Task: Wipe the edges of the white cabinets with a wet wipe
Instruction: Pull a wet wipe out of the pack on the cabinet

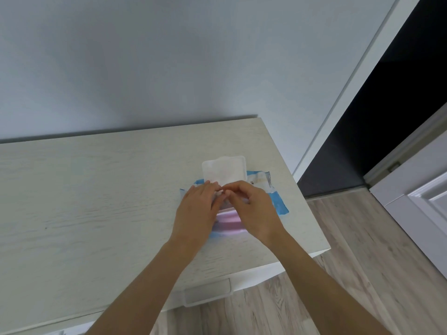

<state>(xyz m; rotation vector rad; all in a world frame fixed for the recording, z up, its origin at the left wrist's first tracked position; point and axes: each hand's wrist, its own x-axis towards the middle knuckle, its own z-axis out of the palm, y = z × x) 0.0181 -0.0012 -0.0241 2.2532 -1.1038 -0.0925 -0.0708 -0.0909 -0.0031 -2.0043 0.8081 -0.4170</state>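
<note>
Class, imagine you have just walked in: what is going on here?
A person at a white wood-grain cabinet top is working on a soft blue and pink pack of wet wipes lying near its right corner. The pack's white lid flap is flipped open. The left hand rests flat on the pack, while the right hand curls its fingers at the opening, seemingly to pull a wipe; none is clearly out yet. No wiping has begun.

Both forearms are showing bare to the picture's edge; the left hand [196,209] and right hand [254,208] are showing bare too.
</note>
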